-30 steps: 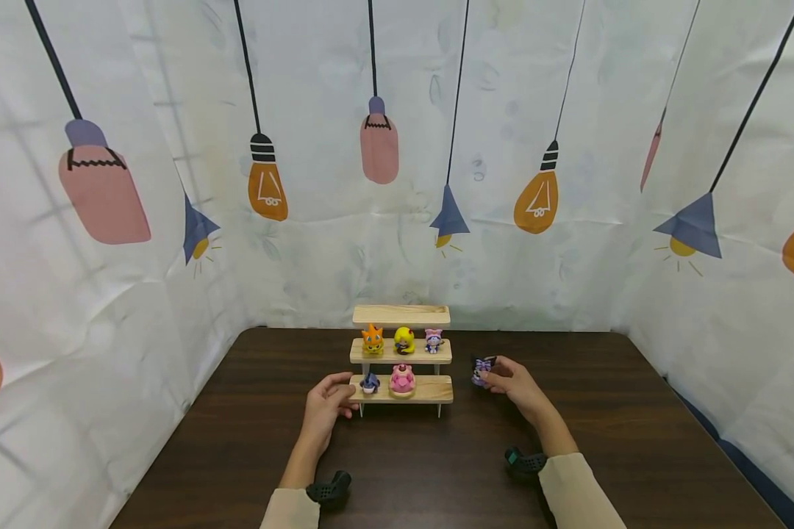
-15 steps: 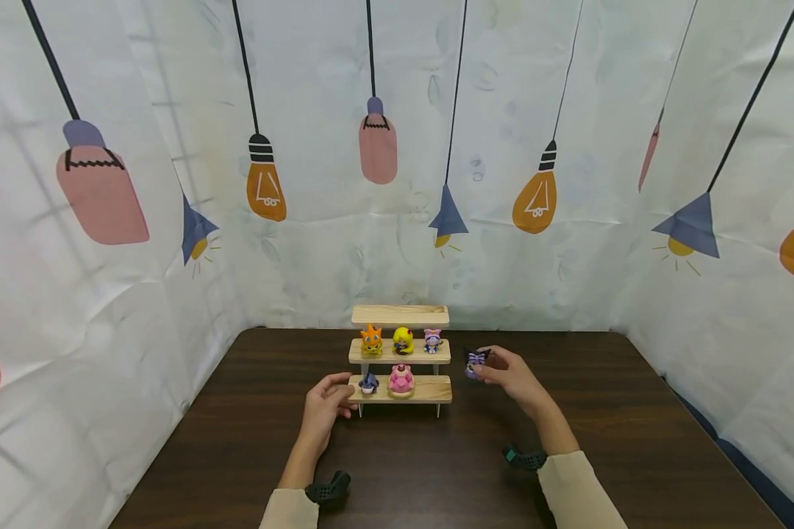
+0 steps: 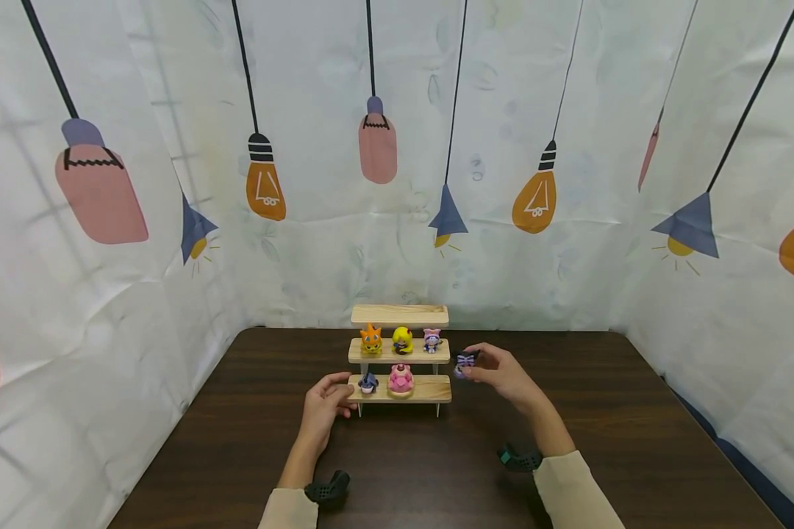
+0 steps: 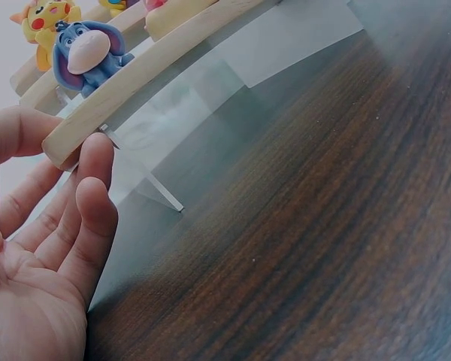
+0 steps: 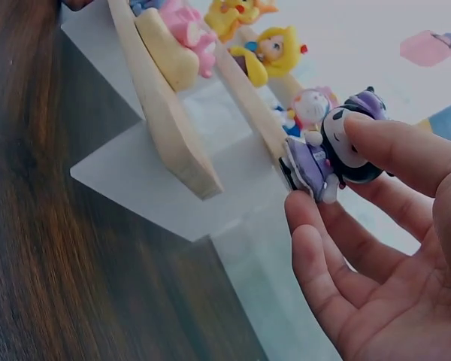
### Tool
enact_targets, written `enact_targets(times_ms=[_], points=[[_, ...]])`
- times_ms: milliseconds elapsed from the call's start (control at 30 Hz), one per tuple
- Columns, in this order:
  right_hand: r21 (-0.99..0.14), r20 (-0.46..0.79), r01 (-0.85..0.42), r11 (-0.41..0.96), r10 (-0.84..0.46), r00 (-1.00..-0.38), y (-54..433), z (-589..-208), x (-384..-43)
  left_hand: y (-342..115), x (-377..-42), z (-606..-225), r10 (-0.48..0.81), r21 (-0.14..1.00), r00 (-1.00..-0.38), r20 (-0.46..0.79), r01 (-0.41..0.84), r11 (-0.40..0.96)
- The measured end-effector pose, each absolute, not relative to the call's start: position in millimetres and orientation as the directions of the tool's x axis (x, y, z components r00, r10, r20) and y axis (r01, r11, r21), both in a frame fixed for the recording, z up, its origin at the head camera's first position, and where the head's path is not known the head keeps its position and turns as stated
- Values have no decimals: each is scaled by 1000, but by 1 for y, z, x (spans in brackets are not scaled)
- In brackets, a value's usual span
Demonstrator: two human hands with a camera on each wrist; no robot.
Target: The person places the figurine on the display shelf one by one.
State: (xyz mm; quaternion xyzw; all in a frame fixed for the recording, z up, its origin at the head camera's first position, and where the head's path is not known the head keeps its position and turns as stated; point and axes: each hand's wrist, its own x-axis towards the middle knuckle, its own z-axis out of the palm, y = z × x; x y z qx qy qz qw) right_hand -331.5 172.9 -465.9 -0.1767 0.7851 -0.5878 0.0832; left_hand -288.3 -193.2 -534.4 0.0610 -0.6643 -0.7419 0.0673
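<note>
A three-tier wooden display stand (image 3: pixel 433 389) with clear supports stands on the table. My left hand (image 3: pixel 323 408) grips the left end of its lowest shelf, thumb and fingers around the board in the left wrist view. My right hand (image 3: pixel 508 376) pinches a small black and purple figurine (image 5: pixel 312 167) just off the stand's right side. On the lowest shelf sit a blue donkey figurine (image 4: pixel 90 56) and a pink figurine (image 3: pixel 401 380) on a yellowish base. An orange-eared yellow figurine (image 3: pixel 371 339), a yellow-haired figurine (image 3: pixel 402 340) and a pink-hatted figurine (image 3: pixel 432 340) line the middle shelf.
The top shelf (image 3: pixel 400 316) rises at the back of the stand. Dark wood-grain tabletop (image 3: pixel 238 441) spreads around it. A white curtain (image 3: pixel 331 257) printed with hanging lamps encloses the table at the back and sides. Each wrist wears a dark band.
My right hand has carried the black and purple figurine left, toward the stand's right end. The left hand has kept its grip on the lowest shelf.
</note>
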Motion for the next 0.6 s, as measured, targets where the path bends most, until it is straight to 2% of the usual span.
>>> enact_targets(times_ms=[600], points=[[-942,47,-186,279,-440,-897,151,-466,-325,-194,-289,-535,-177,993,-984,-14,6,-116]])
